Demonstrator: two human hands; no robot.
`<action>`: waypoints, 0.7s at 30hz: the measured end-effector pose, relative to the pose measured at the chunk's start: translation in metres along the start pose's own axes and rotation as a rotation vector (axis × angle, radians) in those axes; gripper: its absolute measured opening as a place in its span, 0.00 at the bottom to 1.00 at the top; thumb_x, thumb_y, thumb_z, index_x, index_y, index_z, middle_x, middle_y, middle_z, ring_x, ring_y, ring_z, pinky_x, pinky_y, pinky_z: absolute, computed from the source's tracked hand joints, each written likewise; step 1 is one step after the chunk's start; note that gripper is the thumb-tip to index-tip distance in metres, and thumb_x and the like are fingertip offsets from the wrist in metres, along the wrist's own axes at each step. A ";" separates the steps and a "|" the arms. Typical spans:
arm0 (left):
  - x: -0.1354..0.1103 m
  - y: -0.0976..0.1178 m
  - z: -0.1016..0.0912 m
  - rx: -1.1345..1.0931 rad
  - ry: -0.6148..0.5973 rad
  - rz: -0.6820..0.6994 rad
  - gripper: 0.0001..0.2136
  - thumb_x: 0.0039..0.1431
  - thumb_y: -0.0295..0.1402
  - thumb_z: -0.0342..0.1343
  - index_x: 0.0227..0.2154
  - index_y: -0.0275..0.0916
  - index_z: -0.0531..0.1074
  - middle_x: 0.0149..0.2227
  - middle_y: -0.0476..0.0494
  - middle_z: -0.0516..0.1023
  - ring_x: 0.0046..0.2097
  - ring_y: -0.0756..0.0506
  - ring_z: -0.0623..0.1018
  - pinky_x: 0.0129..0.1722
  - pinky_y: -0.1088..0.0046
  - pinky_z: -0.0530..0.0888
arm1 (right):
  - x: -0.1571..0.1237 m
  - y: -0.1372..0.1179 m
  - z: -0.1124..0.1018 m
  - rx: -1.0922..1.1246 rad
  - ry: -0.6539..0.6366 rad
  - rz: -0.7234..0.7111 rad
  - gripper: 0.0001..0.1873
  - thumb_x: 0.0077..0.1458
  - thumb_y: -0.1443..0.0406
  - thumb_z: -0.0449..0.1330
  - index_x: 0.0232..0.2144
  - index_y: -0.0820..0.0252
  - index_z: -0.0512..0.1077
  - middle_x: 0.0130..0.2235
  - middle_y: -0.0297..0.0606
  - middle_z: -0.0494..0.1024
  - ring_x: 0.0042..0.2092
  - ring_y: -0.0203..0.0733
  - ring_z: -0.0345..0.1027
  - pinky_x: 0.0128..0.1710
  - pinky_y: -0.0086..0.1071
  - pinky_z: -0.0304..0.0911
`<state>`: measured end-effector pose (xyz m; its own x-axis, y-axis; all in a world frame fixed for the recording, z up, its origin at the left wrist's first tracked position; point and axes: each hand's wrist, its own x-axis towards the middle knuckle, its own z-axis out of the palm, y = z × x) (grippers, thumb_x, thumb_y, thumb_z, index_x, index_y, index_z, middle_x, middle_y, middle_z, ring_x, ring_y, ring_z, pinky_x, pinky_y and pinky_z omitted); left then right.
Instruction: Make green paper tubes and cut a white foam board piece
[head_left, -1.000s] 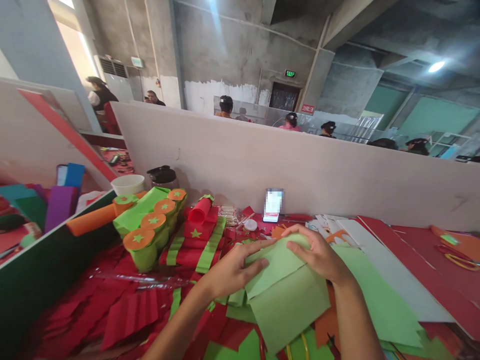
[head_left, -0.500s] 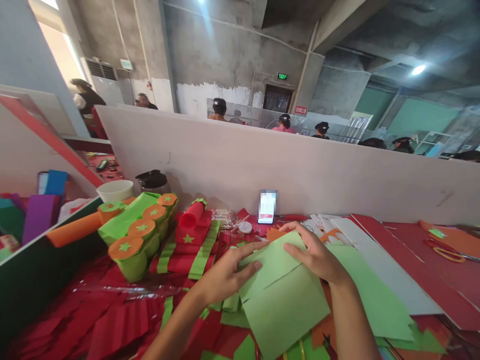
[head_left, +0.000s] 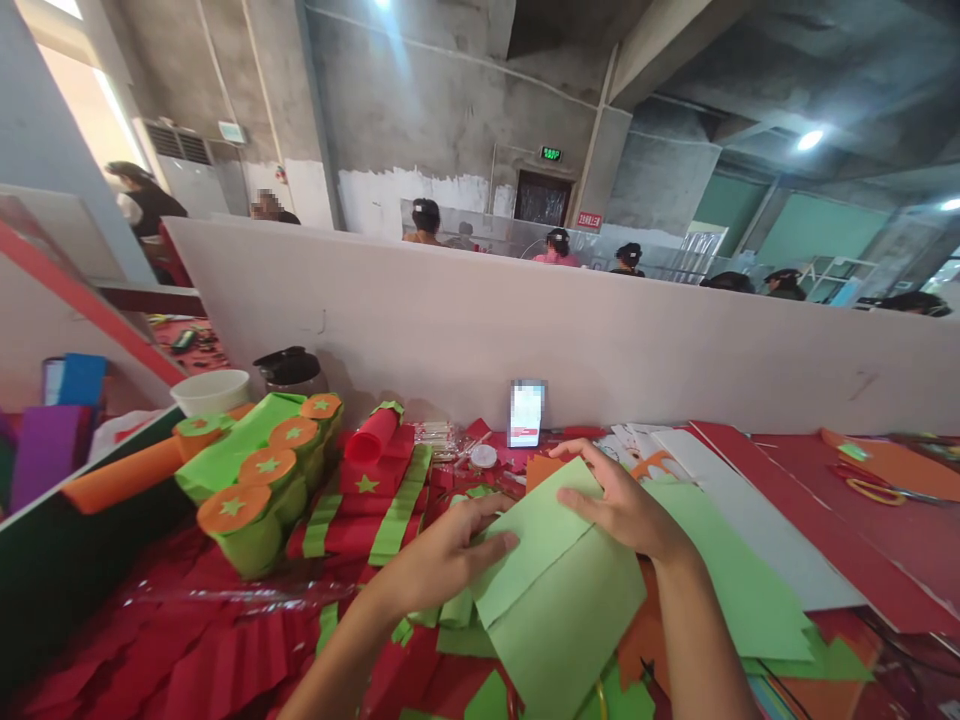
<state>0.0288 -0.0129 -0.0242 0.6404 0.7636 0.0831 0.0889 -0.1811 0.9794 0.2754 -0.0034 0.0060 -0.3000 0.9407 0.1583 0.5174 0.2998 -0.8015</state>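
Both hands flat, fingers spread: left hand, right hand pressed folded green sheet; crease wanted even pressure, edges aligned.

The folded sheet of paper is showing light green. The paper tubes are looking green, with orange round tops and little green stars. The folded paper stack is showing red with green stripes and a green star.
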 end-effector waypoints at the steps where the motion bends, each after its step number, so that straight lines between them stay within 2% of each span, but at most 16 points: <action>1: 0.000 0.000 -0.001 -0.031 0.011 -0.010 0.17 0.64 0.41 0.53 0.50 0.38 0.72 0.43 0.42 0.78 0.41 0.44 0.76 0.39 0.70 0.72 | -0.001 0.000 -0.001 0.044 -0.017 0.028 0.21 0.57 0.57 0.60 0.52 0.50 0.65 0.51 0.39 0.73 0.54 0.51 0.66 0.53 0.44 0.62; 3: 0.002 -0.003 -0.005 -0.090 0.068 -0.046 0.17 0.63 0.43 0.54 0.48 0.36 0.73 0.42 0.42 0.79 0.39 0.44 0.76 0.37 0.71 0.72 | -0.002 0.002 -0.004 0.163 -0.074 0.093 0.23 0.59 0.55 0.59 0.55 0.50 0.62 0.47 0.40 0.76 0.46 0.49 0.73 0.44 0.41 0.67; 5: 0.003 -0.009 -0.010 -0.144 0.117 -0.076 0.18 0.62 0.44 0.55 0.48 0.35 0.73 0.40 0.41 0.79 0.38 0.43 0.77 0.37 0.70 0.72 | -0.004 0.004 -0.008 0.244 -0.112 0.123 0.24 0.60 0.54 0.57 0.56 0.50 0.60 0.43 0.39 0.78 0.40 0.47 0.75 0.38 0.39 0.69; 8: 0.003 -0.015 -0.016 -0.181 0.117 -0.076 0.18 0.62 0.44 0.55 0.47 0.35 0.73 0.39 0.41 0.79 0.39 0.42 0.77 0.38 0.69 0.72 | -0.005 0.005 -0.012 0.209 -0.071 0.104 0.21 0.61 0.55 0.56 0.55 0.52 0.63 0.39 0.38 0.78 0.41 0.47 0.75 0.39 0.38 0.68; 12: 0.002 -0.013 -0.016 -0.065 0.116 -0.042 0.17 0.62 0.45 0.54 0.44 0.35 0.74 0.37 0.43 0.79 0.37 0.44 0.76 0.36 0.71 0.72 | -0.002 0.003 -0.010 0.163 -0.038 0.115 0.18 0.61 0.54 0.56 0.51 0.52 0.66 0.39 0.38 0.78 0.43 0.47 0.74 0.42 0.38 0.65; 14: 0.002 -0.009 -0.013 0.025 0.126 -0.038 0.17 0.61 0.45 0.53 0.40 0.35 0.75 0.36 0.43 0.78 0.37 0.44 0.75 0.35 0.71 0.71 | 0.001 0.001 -0.006 0.161 -0.050 0.107 0.15 0.61 0.54 0.55 0.46 0.53 0.69 0.37 0.36 0.77 0.39 0.45 0.73 0.38 0.35 0.65; 16: 0.002 -0.006 -0.011 0.093 0.131 -0.040 0.17 0.61 0.46 0.53 0.38 0.35 0.75 0.34 0.44 0.78 0.37 0.44 0.75 0.35 0.72 0.71 | 0.004 0.001 -0.001 0.112 -0.042 0.082 0.12 0.61 0.54 0.55 0.35 0.56 0.70 0.30 0.32 0.74 0.31 0.40 0.68 0.30 0.31 0.60; 18: 0.002 -0.004 -0.010 0.126 0.124 -0.036 0.18 0.61 0.46 0.53 0.38 0.35 0.75 0.35 0.43 0.77 0.37 0.43 0.74 0.35 0.72 0.72 | 0.006 0.002 0.002 0.026 -0.015 0.056 0.15 0.61 0.56 0.55 0.26 0.57 0.65 0.24 0.28 0.66 0.26 0.35 0.59 0.26 0.28 0.52; 21: 0.001 -0.005 -0.012 0.128 0.083 -0.022 0.17 0.61 0.46 0.53 0.40 0.35 0.75 0.37 0.43 0.78 0.39 0.43 0.74 0.37 0.72 0.72 | 0.005 0.000 0.002 -0.062 -0.006 0.033 0.18 0.60 0.57 0.55 0.22 0.57 0.60 0.23 0.26 0.61 0.25 0.34 0.53 0.25 0.28 0.49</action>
<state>0.0200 -0.0040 -0.0273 0.5721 0.8161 0.0821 0.2022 -0.2374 0.9501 0.2723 0.0012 0.0052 -0.2862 0.9495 0.1287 0.5760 0.2778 -0.7688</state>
